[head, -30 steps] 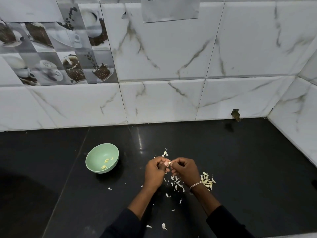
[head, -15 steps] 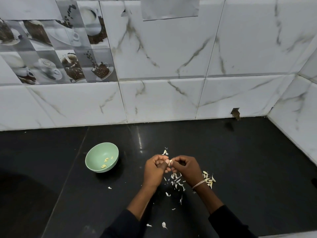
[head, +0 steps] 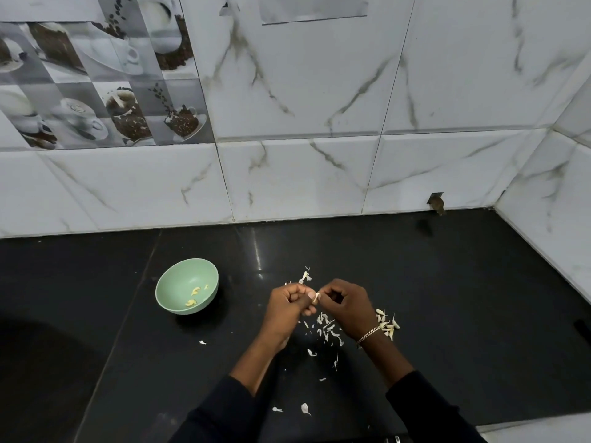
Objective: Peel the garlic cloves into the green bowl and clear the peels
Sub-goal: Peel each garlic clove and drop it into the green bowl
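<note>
A clove point(head: 316, 298) is pinched by the left grip point(head: 289, 302) and right grip point(head: 345, 303) above the surface point(head: 447, 298), apart from the bowl point(head: 182, 279); squeezed too hard, it could be lost among the peels point(head: 326, 327)

Wears a dark, near-black long-sleeved top, left sleeve point(head: 224, 410) and right sleeve point(head: 428, 407) both ending partway up the forearms. Carries a slim, pale metal chain-link bracelet point(head: 369, 334) at the right wrist. Leaves forearms bare below the cuffs.
</note>
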A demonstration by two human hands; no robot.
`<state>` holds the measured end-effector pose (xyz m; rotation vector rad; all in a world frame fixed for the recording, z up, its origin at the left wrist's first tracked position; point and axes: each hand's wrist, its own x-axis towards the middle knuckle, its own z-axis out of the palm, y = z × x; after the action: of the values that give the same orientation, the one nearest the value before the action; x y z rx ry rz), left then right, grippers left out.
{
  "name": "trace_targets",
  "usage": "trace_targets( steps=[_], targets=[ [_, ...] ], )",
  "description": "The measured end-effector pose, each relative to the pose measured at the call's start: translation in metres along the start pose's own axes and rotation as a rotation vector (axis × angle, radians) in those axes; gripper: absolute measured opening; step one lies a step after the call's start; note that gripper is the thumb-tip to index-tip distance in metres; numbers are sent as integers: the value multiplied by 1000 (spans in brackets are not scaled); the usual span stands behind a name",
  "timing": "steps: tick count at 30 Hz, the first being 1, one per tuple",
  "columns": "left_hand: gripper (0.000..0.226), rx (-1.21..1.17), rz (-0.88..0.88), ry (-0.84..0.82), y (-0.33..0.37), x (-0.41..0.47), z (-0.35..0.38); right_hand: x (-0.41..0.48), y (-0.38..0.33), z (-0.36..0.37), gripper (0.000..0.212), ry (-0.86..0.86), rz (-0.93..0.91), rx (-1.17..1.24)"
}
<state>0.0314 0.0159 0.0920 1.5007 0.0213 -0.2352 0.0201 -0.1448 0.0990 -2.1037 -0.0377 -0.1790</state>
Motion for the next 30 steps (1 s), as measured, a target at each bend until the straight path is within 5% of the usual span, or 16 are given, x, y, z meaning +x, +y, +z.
trace_targets(
  steps=[23,30],
  targets=[
    [14,6,4,-54,17,-2,10,1,-7,-3,17,96,45,91],
    [13,-206,-77,-18,12,-7,9,-8,-7,-4,17,82,12,73]
  ],
)
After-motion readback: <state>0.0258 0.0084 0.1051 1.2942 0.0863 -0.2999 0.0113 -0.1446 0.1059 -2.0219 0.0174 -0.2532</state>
